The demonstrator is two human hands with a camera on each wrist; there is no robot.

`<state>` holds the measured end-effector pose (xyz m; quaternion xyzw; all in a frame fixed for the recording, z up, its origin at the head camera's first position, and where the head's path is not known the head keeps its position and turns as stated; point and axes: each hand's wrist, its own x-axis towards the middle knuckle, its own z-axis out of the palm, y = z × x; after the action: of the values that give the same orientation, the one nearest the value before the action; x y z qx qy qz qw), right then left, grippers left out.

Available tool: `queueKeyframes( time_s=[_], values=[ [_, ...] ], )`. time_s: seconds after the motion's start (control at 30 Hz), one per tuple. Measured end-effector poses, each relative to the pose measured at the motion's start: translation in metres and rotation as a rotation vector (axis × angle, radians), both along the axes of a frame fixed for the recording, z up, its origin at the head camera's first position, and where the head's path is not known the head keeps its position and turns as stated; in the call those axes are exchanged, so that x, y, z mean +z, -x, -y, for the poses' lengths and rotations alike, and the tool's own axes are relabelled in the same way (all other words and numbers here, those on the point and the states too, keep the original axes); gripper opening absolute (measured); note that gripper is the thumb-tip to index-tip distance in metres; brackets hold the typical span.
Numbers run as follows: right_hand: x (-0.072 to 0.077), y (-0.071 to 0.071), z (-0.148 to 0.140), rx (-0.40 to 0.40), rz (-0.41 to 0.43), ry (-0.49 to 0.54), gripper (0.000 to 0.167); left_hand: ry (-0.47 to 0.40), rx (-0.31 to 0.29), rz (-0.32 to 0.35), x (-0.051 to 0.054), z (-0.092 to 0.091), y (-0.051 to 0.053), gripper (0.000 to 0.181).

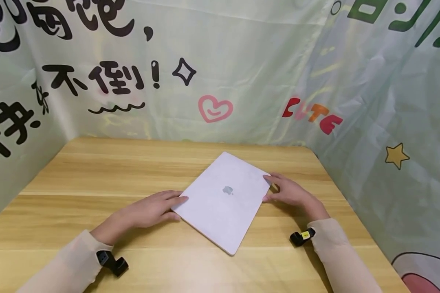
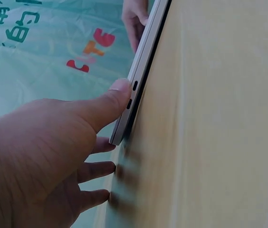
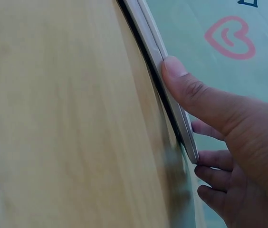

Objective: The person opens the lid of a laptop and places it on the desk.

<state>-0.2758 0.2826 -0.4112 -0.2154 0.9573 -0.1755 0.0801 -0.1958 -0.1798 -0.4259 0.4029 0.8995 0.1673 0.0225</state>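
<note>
A folded silver laptop (image 1: 216, 211) lies turned diagonally on the wooden table, its lid with the apple logo facing up. My left hand (image 1: 152, 209) holds its left corner between thumb and fingers. In the left wrist view, the thumb (image 2: 112, 102) presses the side edge beside two small ports, while the other fingers spread past the corner. At the opposite corner, my right hand (image 1: 289, 190) grips with the thumb on one edge and fingers on the other. The right wrist view shows that thumb (image 3: 184, 78) against the laptop's thin side; some fingertips are partly hidden behind the corner.
The wooden table (image 1: 95, 171) extends around the laptop. Printed fabric (image 1: 249, 61) with lettering, a heart and a star hangs behind and along both sides. Each sleeve carries a small black device, the left one (image 1: 111, 262) and the right one (image 1: 302, 237).
</note>
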Motion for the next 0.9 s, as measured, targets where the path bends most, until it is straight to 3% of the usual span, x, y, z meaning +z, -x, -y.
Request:
queueKeyframes(
  time_s=[0.63,0.9],
  values=[
    [0.006,-0.011,0.018,-0.024,-0.028,-0.056,0.095,0.001,0.080,0.043,0.008,0.019,0.014,0.056],
    [0.011,-0.020,0.035,-0.056,-0.032,-0.073,0.099,0.043,0.109,0.040,0.014,0.020,0.010,0.066]
  ],
)
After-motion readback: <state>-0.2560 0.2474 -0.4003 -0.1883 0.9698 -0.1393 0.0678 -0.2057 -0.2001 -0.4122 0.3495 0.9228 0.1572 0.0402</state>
